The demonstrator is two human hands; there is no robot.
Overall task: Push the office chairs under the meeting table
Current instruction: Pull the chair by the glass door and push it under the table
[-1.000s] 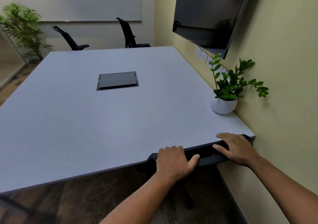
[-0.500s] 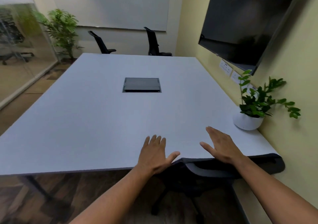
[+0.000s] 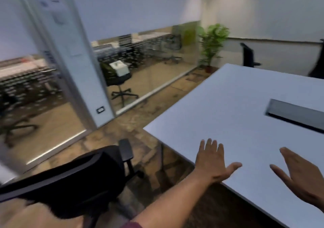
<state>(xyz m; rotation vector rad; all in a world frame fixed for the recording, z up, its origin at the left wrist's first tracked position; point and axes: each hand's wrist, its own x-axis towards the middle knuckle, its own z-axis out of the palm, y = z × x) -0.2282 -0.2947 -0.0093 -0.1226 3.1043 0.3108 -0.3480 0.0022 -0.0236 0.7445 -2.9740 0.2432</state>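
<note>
The grey meeting table (image 3: 236, 108) fills the right half of the view. A black office chair (image 3: 78, 180) stands at the lower left, out from the table's near corner, with its armrest (image 3: 125, 149) toward the table. My left hand (image 3: 213, 161) hovers open over the table's near edge with the fingers spread. My right hand (image 3: 301, 173) is open too, over the tabletop at the right. Neither hand touches a chair. Two more black chairs stand at the far end: one (image 3: 249, 56) upright, another (image 3: 318, 65) cut off by the frame.
A glass partition (image 3: 149, 66) and a white door frame (image 3: 78, 70) run along the left, with carpeted floor (image 3: 140, 122) between them and the table. A potted plant (image 3: 212, 44) stands in the far corner. A dark cable hatch (image 3: 296, 115) sits in the tabletop.
My hands let go of the chair pushed under the table by the wall and opened. My view swung left, bringing another chair at the near left corner into sight.
</note>
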